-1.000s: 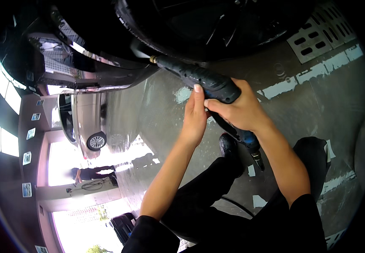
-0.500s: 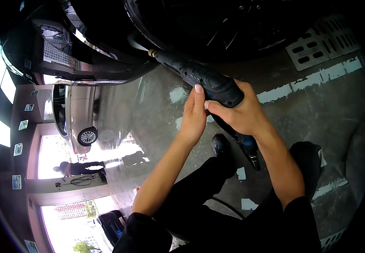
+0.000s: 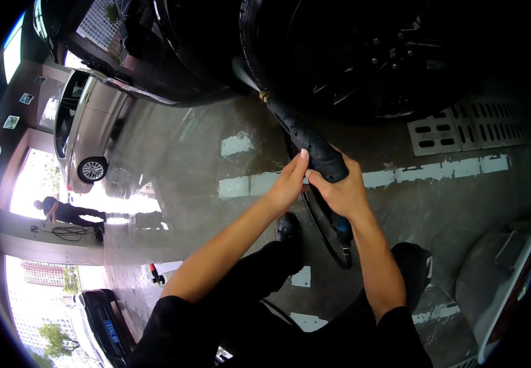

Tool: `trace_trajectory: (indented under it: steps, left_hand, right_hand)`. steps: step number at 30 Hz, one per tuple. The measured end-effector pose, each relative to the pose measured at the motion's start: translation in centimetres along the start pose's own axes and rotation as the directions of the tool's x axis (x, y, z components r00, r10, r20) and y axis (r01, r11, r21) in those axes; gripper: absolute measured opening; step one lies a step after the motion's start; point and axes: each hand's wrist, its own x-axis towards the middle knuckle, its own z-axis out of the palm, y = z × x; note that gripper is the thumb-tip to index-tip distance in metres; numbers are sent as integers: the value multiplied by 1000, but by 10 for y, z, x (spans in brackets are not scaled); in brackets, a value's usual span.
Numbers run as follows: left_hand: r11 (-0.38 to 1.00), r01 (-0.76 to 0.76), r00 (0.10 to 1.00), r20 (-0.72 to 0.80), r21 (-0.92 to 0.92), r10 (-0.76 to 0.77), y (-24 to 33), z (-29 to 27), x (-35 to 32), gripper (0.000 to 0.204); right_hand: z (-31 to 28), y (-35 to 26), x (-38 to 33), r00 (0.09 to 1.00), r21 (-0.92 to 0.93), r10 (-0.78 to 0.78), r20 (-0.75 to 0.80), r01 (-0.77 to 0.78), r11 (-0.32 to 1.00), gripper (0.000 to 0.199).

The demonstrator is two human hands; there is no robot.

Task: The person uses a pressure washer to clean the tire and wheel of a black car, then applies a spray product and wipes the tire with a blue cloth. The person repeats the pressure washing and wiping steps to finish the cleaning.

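Over the floor [image 3: 179,153], near its edge by the dark car [image 3: 207,76], I have the black spray gun [image 3: 305,135] up off the ground. My right hand [image 3: 346,187] is gripping the gun's rear end; my left hand [image 3: 287,183] lays its thumb against the gun's side, but the fingers are mostly hidden, so I cannot tell whether they are closed round it. The brass-coloured nozzle [image 3: 264,96] points toward the gap between tyre [image 3: 244,30] and bodywork, pale spray [image 3: 243,72] fanning from it. Below, a black hose [image 3: 319,230] loops. I see a slotted grate [image 3: 462,130] near the wheel and, toward the floor's left edge, a beige car [image 3: 90,129] and another person [image 3: 69,211].
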Motion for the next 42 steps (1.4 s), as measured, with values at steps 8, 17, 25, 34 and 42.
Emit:
trace_trajectory:
  steps: [8, 17, 25, 34, 42]
  left_hand:
    - [988, 75, 992, 107, -134, -61, 0, -11, -5, 69]
    - [993, -69, 990, -127, -92, 57, 36, 4, -32, 62]
    - [852, -255, 951, -280, -457, 135, 113, 21, -51, 67]
    - [589, -354, 931, -217, -726, 293, 131, 9, -47, 66]
    - [444, -280, 958, -220, -851, 183, 124, 0, -42, 61]
  right_hand:
    - [3, 13, 4, 997, -109, 74, 34, -70, 992, 48]
    - [28, -41, 0, 1000, -155, -24, -11, 22, 988, 55]
    - [61, -118, 39, 989, -424, -139, 40, 143, 894, 65]
    - [85, -171, 57, 989, -747, -9, 147, 117, 655, 68]
    - [101, -160, 78, 969, -860, 129, 213, 123, 496, 71]
